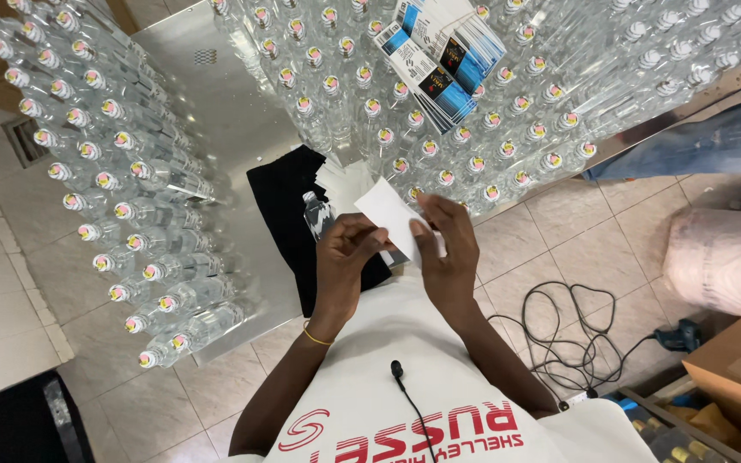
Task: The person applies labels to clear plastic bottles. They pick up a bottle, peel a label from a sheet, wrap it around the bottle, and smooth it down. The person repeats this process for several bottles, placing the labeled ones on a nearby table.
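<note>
My left hand (346, 257) and my right hand (449, 253) meet in front of my chest and together pinch a white paper label strip (386, 212). Just beyond my left hand a small clear bottle (314, 214) lies on a black cloth (285, 201) spread on a steel table (216, 94). Several clear capped bottles (122, 184) stand in rows on the left, and more capped bottles (525, 103) fill the table ahead. A stack of printed blue, black and white labels (441, 62) rests on top of the bottles.
A black cable (559, 330) lies coiled on the tiled floor to my right, near a teal power tool (677, 334). A pink plastic-wrapped roll (722, 257), a cardboard box (739, 369) and another person's jeans leg (696, 141) are at the right. A black object (19, 424) sits at the bottom left.
</note>
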